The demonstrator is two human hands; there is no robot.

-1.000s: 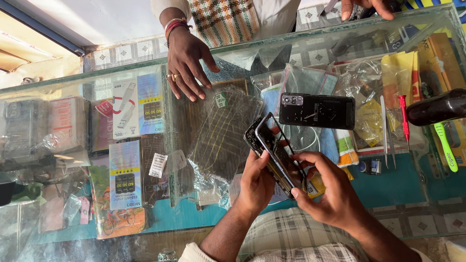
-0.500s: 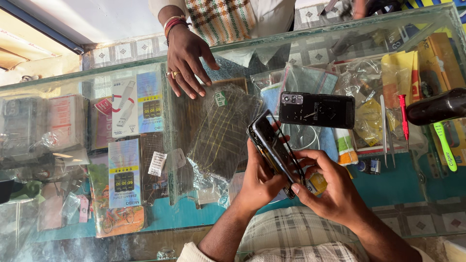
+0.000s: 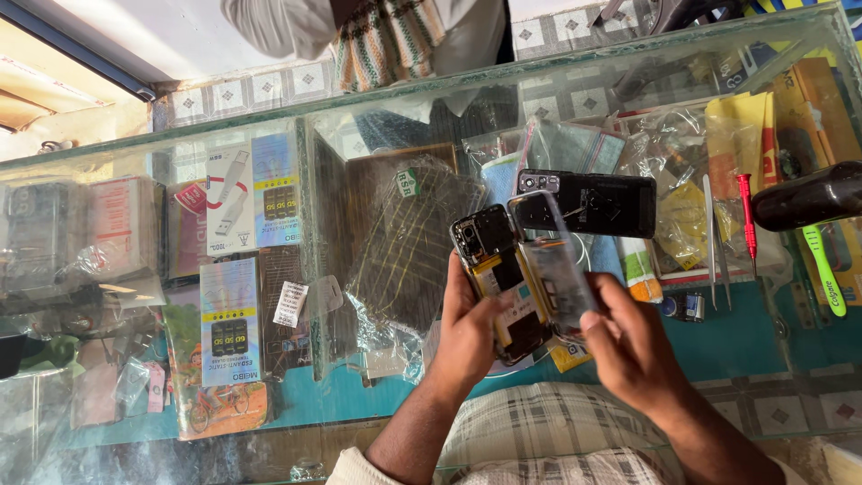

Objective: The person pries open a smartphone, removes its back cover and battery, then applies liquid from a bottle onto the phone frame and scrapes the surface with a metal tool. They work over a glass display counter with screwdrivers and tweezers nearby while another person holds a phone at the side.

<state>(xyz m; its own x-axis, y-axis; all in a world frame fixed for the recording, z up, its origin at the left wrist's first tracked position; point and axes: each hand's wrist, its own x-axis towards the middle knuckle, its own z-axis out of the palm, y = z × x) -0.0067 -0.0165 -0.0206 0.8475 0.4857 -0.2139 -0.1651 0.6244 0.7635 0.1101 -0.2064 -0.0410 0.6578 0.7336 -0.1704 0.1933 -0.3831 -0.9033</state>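
Hands work over a glass desk in the head view. Left hand is the grip clenched round an opened phone body, thumb across its lower half, the bare innards and yellow strip facing up. Right hand, just to the right of that grip, pinches a translucent back cover by its lower end; the cover is tilted and overlaps the right edge of the phone body, its upper end lifted off.

Just above the right grip, beyond the cover's top, a second black phone lies flat on the glass with its camera end to the left. To the right of both grips lie metal tweezers, a red screwdriver, a green toothbrush and a dark cylindrical tool. Left of the left grip, under the glass, sit a clear bagged mesh sheet and packaged accessory cards. Far above the grips, across the desk, another person's checked garment shows; their hands are out of view.
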